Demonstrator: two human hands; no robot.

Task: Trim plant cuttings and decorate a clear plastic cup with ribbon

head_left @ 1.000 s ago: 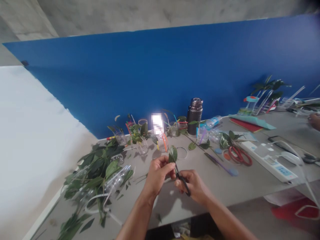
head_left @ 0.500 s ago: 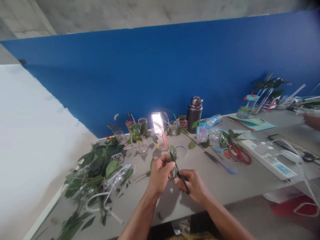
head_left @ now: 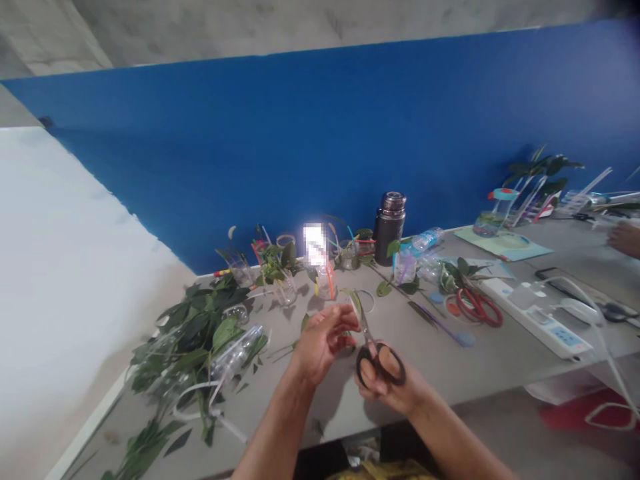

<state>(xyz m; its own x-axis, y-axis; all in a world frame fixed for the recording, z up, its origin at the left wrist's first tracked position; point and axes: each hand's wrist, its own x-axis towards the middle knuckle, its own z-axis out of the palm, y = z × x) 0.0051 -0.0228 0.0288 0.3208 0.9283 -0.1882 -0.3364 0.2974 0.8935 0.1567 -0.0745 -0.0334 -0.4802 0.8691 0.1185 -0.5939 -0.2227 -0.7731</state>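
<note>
My left hand [head_left: 323,340] pinches a small green leaf [head_left: 355,299] by its stem, held up above the grey table [head_left: 480,360]. My right hand [head_left: 387,387] grips black-handled scissors [head_left: 375,347], fingers through the loops, the blades pointing up toward the leaf. Both hands are close together at the table's near middle. Whether the blades touch the leaf I cannot tell.
A pile of leafy branches and clear plastic bottles [head_left: 200,347] lies at left. Small cups with cuttings [head_left: 280,273], a dark flask [head_left: 389,227], red scissors [head_left: 477,307] and a white power strip [head_left: 540,317] sit further back and right. Another person's hand [head_left: 625,237] shows at far right.
My right hand has turned, so the scissor handles now face the camera and the blades point up. The leaf in my left hand has tilted and risen slightly.
</note>
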